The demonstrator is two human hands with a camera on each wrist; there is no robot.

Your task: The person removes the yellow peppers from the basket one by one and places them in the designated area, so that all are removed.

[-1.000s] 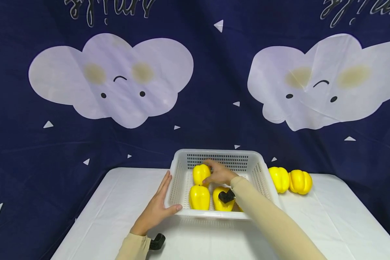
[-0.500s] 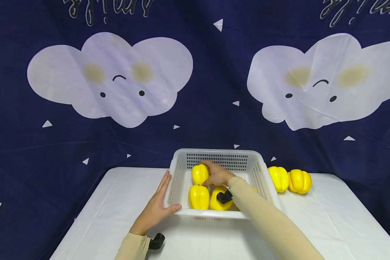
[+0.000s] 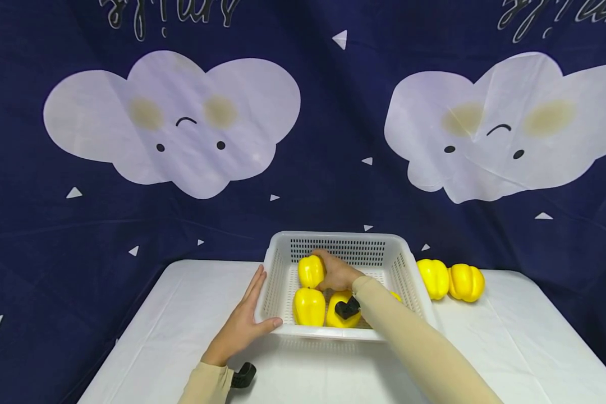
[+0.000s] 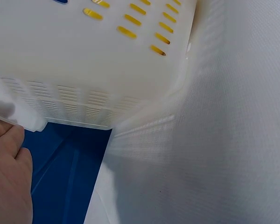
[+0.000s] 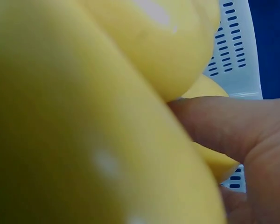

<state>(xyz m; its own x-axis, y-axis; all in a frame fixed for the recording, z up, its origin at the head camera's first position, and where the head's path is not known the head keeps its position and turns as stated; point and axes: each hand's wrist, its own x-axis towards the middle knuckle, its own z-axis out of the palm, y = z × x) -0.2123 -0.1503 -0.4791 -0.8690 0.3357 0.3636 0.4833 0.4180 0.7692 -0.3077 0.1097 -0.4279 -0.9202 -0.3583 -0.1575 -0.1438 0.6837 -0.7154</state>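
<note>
A white perforated plastic basket (image 3: 333, 334) holds several yellow bell peppers. My right hand (image 3: 338, 273) reaches into it and grips the back-left bell pepper (image 3: 310, 271), thumb and fingers on its right side. In front of that one sits another bell pepper (image 3: 309, 307). Beside it, a front-middle bell pepper (image 3: 337, 317) is partly covered by the black wrist device. A further bell pepper (image 3: 395, 295) mostly hides behind the right sleeve. My left hand (image 3: 242, 322) rests along the basket's left side, fingers straight, thumb at the front rim. Close bell peppers (image 5: 107, 140) fill the right wrist view.
Two more yellow bell peppers (image 3: 432, 279) lie on the table against the basket's right side. A white cloth covers the table (image 3: 146, 336). Behind it hangs a dark blue curtain (image 3: 333, 140) printed with clouds.
My right hand has shifted slightly left with the back-left bell pepper. The front-middle bell pepper sits a little further left, and one shows past the right sleeve. The left hand stays put.
</note>
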